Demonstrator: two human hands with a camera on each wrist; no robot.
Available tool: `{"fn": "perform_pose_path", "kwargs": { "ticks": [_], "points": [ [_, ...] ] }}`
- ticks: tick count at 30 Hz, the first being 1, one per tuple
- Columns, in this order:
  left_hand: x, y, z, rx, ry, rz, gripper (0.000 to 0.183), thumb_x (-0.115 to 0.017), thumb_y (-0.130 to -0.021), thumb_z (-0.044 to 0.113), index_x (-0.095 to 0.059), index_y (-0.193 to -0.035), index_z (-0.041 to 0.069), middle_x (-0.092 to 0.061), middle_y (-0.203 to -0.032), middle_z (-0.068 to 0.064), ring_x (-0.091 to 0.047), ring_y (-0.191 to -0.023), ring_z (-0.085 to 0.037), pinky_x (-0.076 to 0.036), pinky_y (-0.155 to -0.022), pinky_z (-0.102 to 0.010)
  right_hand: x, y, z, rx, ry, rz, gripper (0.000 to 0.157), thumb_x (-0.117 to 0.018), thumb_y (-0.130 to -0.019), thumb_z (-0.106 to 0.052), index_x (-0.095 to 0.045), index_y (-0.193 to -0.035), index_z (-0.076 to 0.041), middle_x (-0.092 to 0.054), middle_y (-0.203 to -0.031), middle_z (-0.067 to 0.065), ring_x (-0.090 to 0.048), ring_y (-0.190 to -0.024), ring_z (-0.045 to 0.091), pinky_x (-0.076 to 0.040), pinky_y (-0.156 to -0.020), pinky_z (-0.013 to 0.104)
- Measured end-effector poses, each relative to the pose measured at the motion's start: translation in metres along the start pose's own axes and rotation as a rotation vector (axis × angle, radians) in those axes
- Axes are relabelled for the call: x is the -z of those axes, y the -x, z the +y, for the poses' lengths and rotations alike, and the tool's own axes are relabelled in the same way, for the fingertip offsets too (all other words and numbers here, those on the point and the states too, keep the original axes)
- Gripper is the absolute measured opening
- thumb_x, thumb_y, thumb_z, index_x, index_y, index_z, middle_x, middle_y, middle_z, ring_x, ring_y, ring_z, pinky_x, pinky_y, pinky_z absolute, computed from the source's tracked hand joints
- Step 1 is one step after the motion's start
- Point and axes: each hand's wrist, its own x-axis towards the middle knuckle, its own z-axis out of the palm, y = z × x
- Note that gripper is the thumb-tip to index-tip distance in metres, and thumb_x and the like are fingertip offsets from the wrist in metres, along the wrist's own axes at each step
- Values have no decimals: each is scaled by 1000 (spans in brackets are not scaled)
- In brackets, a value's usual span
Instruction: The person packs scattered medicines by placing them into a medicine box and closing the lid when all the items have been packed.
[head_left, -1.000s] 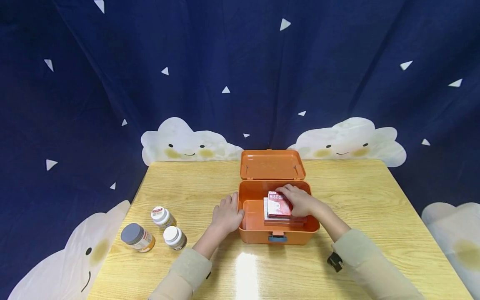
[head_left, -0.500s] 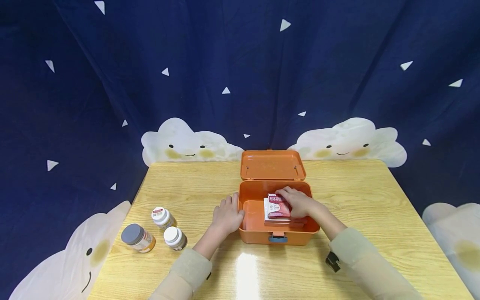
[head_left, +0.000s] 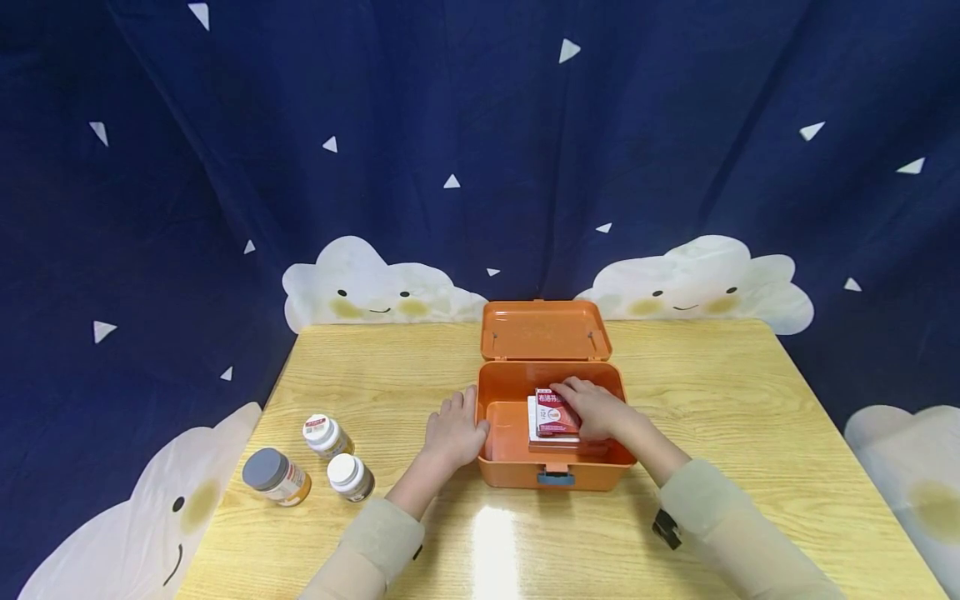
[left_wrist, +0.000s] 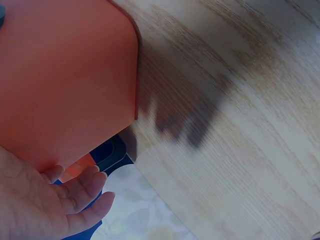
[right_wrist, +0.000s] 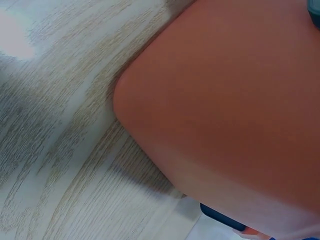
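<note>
In the head view, an orange lidded storage box (head_left: 501,475) stands on the table with its lid (head_left: 545,331) raised. Inside, my right hand (head_left: 592,410) grips the right side of a red-and-white medicine box (head_left: 555,421), thumb and fingers about it. This medicine box lies over other flat boxes (head_left: 573,447), partly covered by the hand. At the left rim rests my left hand (head_left: 453,429), its thumb over the edge. In the left wrist view that hand's fingers (left_wrist: 87,190) are loosely extended beside the wall. The right wrist view shows only the storage box's outside (right_wrist: 215,100), with the hand hidden.
To the left stand three pill bottles: one with a grey lid (head_left: 276,477), a white-capped one with a red label on top (head_left: 326,435), and a plain white-capped one (head_left: 350,476). A blue latch (head_left: 556,478) is on the storage box's front. A dark blue curtain (head_left: 480,125) hangs behind.
My right hand and the medicine box have shifted slightly down and toward the storage box's front. The left hand stays in place at the rim.
</note>
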Motion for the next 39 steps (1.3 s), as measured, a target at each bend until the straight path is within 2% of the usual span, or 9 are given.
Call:
{"fn": "perform_pose_path", "kwargs": {
  "ticks": [5, 11, 21, 25, 28, 31, 35, 39],
  "points": [
    [0, 0, 0, 0, 4, -4, 58, -41, -88, 33, -31, -138, 5, -46, -125, -16, -44, -113, -34, -39, -84, -50, -2, 3, -2, 6, 19, 16, 89, -78, -60, -4, -36, -138, -1, -39, -132, 20, -37, -121, 39, -32, -96, 57],
    [0, 0, 0, -1, 6, 0, 57, -41, -88, 33, -31, -137, 6, -46, -123, -16, -45, -110, -34, -39, -83, -50, -3, 6, -7, 35, 69, 62, 83, -75, -61, 1, -39, -136, 2, -38, -132, 23, -38, -120, 42, -34, -91, 61],
    [0, 0, 0, 7, 14, -10, 58, -40, -88, 33, -30, -139, 6, -45, -125, -15, -44, -113, -33, -39, -85, -50, -2, 10, -8, 36, 73, 45, 85, -79, -65, -7, -36, -138, -1, -36, -136, 24, -35, -123, 43, -31, -95, 60],
    [0, 0, 0, 4, 17, -6, 58, -41, -88, 33, -31, -138, 6, -45, -125, -15, -44, -113, -33, -38, -85, -50, 5, 15, -9, 73, 60, 67, 76, -75, -72, -13, -38, -137, -2, -37, -135, 26, -36, -123, 44, -30, -97, 57],
    [0, 0, 0, 0, 14, -4, 57, -41, -88, 33, -31, -138, 6, -45, -125, -15, -44, -112, -33, -39, -84, -50, 13, 21, -10, 101, 35, 159, 63, -70, -77, -17, -44, -134, -4, -42, -132, 24, -42, -120, 42, -33, -96, 54],
    [0, -1, 0, 0, 12, -8, 57, -40, -89, 33, -30, -138, 6, -45, -125, -15, -44, -112, -33, -38, -85, -50, 22, 26, -12, 103, 2, 313, 51, -68, -80, -17, -51, -127, -5, -50, -125, 20, -48, -114, 39, -38, -93, 53],
    [0, -1, -1, 6, 15, -16, 58, -40, -89, 33, -29, -139, 6, -45, -126, -15, -43, -114, -33, -38, -86, -50, 30, 32, -13, 52, -51, 493, 44, -67, -79, -14, -55, -121, -6, -54, -118, 16, -52, -108, 35, -41, -89, 52],
    [-1, -1, -1, 7, 13, -18, 59, -41, -89, 34, -30, -139, 6, -44, -126, -15, -43, -113, -33, -38, -85, -50, 29, 38, -8, -18, -63, 607, 44, -66, -80, -16, -53, -120, -5, -53, -116, 18, -50, -107, 35, -41, -87, 53]
  ]
}}
